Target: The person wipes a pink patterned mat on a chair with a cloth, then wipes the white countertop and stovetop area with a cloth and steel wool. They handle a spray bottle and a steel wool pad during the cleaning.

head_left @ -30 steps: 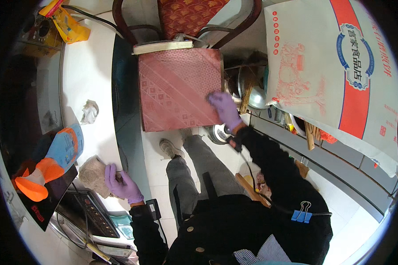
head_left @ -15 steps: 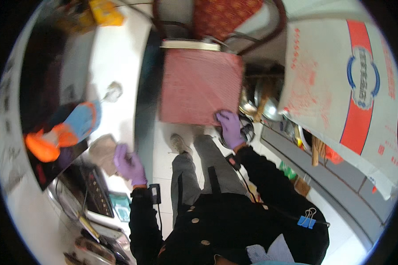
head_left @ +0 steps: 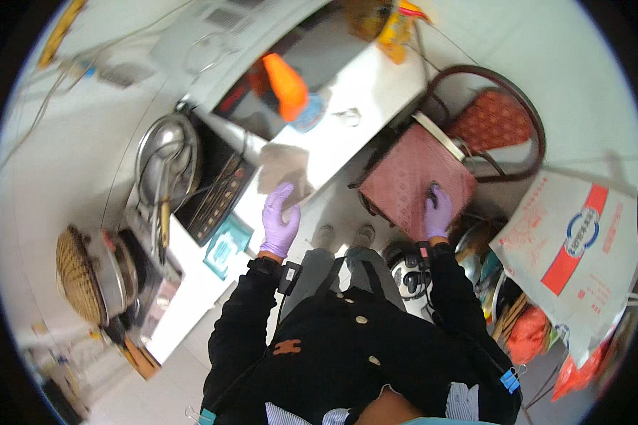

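My left hand, in a purple glove, is raised by the counter's front edge with its fingers apart. It holds nothing and is nearest to a crumpled brown cloth on the white counter. My right hand, gloved alike, is over a red patterned seat with its fingers bent round a small dark object; its kind cannot be made out. Whether that object touches the seat cannot be told. An orange-and-blue bottle-like thing stands on the counter beyond the cloth.
A teal packet lies at the counter's near edge. Farther left are a metal pan with a ladle and a woven basket. A curved chair frame rises behind the seat. At right, a large white-and-red bag stands beside metal pots.
My view has turned, so the counter now runs across the upper middle. My left hand has come off the cloth's edge. My right hand stays at the seat with the dark object.
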Tool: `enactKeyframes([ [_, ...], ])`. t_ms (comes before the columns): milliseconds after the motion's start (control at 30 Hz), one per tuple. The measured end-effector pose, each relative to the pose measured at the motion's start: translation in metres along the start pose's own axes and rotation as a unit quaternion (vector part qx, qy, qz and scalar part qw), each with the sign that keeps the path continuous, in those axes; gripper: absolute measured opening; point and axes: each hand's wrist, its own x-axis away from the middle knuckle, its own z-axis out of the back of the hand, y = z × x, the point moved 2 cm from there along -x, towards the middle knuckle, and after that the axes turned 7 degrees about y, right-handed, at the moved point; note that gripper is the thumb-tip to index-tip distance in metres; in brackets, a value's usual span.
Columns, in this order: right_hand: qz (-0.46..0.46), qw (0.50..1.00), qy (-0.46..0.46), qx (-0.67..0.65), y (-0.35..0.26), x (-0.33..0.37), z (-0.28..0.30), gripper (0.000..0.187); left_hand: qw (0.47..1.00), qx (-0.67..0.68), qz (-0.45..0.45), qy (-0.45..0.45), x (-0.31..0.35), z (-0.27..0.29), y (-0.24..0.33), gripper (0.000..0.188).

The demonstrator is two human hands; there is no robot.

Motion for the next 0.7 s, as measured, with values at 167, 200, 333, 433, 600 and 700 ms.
enactKeyframes([
  [167, -0.007, 1.0, 0.013, 0.01, 0.009, -0.018, -0.002, 0.054, 0.99, -0.12, 0.053, 0.055, 0.051, 0.07, 0.003, 0.042],
  [200, -0.064, 0.998, 0.009, 0.028, 0.013, -0.021, -0.003, 0.057, 0.987, -0.134, 0.045, 0.071, 0.06, 0.084, 0.001, 0.042],
  [333, 0.028, 0.998, -0.011, 0.049, 0.01, -0.022, -0.009, 0.058, 0.953, -0.205, 0.197, 0.106, 0.098, 0.134, -0.013, 0.038],
  [433, -0.043, 0.996, -0.05, 0.064, 0.005, -0.015, -0.014, 0.058, 0.939, -0.24, 0.185, 0.163, 0.123, 0.158, -0.02, 0.039],
  [600, -0.052, 0.998, -0.005, -0.034, -0.025, -0.007, -0.008, 0.048, 0.926, -0.24, 0.214, 0.197, 0.147, 0.188, -0.041, 0.038],
  [700, -0.085, 0.986, -0.006, -0.143, -0.052, -0.01, 0.002, 0.043, 0.922, -0.185, 0.293, 0.175, 0.148, 0.201, -0.059, 0.039],
])
